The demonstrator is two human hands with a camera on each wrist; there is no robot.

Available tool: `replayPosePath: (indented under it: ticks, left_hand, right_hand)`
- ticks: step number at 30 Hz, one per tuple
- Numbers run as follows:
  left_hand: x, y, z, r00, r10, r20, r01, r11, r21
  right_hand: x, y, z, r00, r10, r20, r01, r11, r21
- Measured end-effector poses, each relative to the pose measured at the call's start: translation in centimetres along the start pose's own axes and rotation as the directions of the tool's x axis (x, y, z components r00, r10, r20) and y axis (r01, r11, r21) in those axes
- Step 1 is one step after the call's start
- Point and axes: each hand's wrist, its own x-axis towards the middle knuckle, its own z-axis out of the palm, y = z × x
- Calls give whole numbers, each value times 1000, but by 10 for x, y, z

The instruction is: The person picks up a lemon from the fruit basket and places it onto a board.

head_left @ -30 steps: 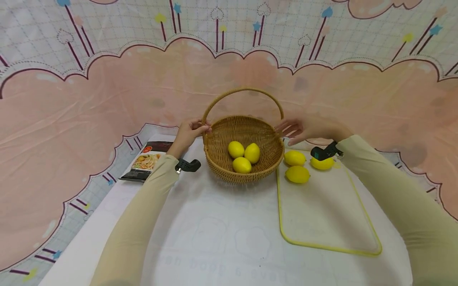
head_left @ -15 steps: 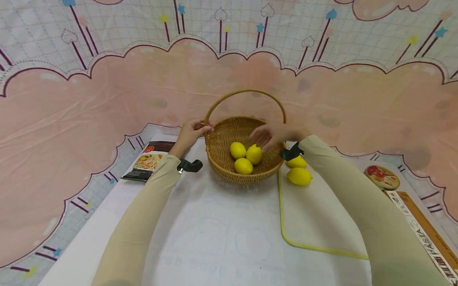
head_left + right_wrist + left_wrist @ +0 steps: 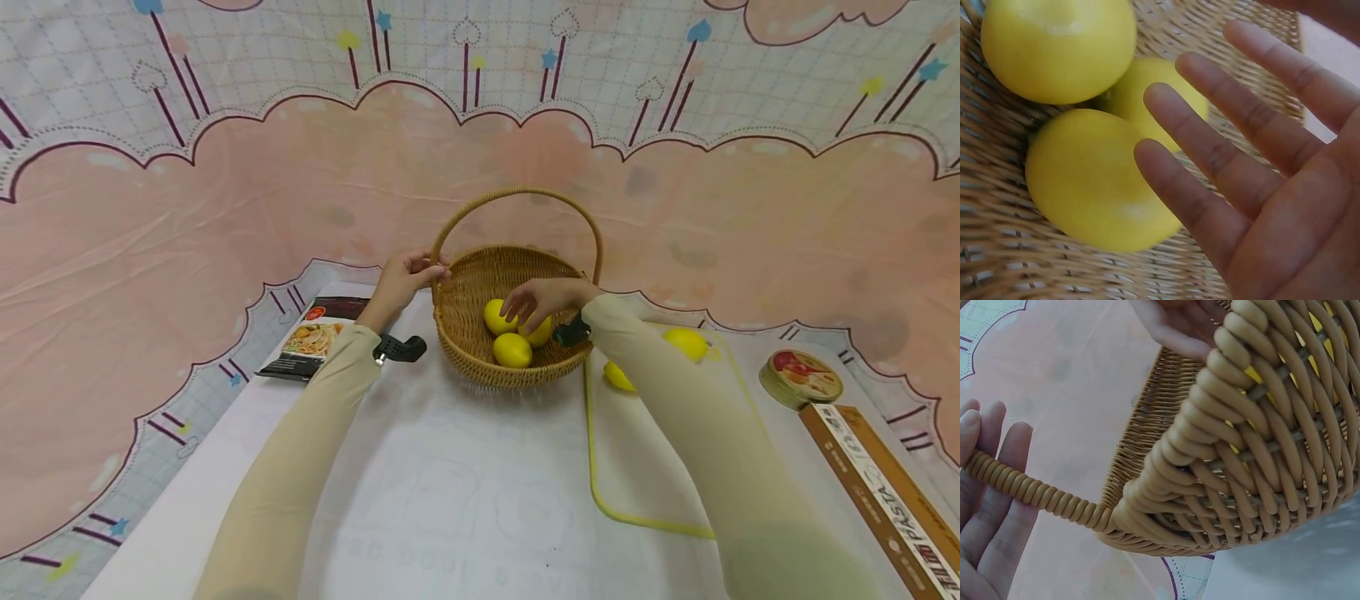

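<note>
A brown wicker basket (image 3: 468, 287) with a tall arched handle stands on the white table, holding three yellow lemons (image 3: 512, 351). My left hand (image 3: 397, 283) pinches the basket's handle (image 3: 1054, 499) near its left base, thumb on one side and fingers on the other. Over the lemons inside the basket is my right hand (image 3: 546, 298), its fingers (image 3: 1210, 156) spread and fairly straight. In the right wrist view one fingertip overlaps the nearest lemon (image 3: 1097, 181); whether it touches, I cannot tell. No lemon is gripped.
A yellow-edged white board (image 3: 592, 467) lies right of the basket, with lemons (image 3: 686, 342) on it, partly behind my right sleeve. A food packet (image 3: 311, 337) lies at left. At right are a round tin (image 3: 801, 379) and a long pasta box (image 3: 885, 500).
My right hand has moved left from the basket's right rim to above the lemons inside. The tin and pasta box have come into sight. My left hand stays at the handle.
</note>
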Motion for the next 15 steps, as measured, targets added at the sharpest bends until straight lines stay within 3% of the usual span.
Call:
replayPosePath:
  ticks: [7,15]
  left_hand:
    - [0,-2,1,1000,-2,1,2,1000,-8]
    - [0,-1,-1,1000,-7,0,7,1000,-10]
  right_hand:
    - [16,8,11,999,31,40,-33,999,43]
    - [26,10,17,995,87,58,-86,996,-16]
